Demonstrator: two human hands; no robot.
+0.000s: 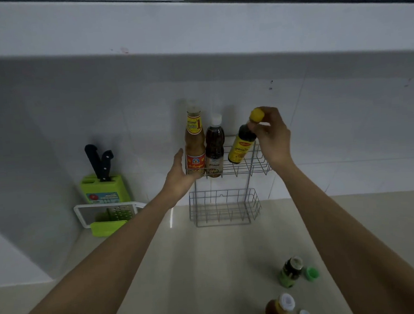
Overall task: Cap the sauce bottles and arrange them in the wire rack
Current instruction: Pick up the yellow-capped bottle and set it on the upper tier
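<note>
Head view, wire rack [255, 164] upper tier, right hand [272, 137] pinching yellow-capped dark bottle [243, 142] (label unreadable), left hand [179, 177] open at rack's left edge beside bottle marked "1" [194, 143].

Dim light falls on a pale tiled wall [99, 103] filling the middle of the frame. White cabinets [191, 20] hang across the top. A beige counter [196, 268] spreads over the lower half.
</note>
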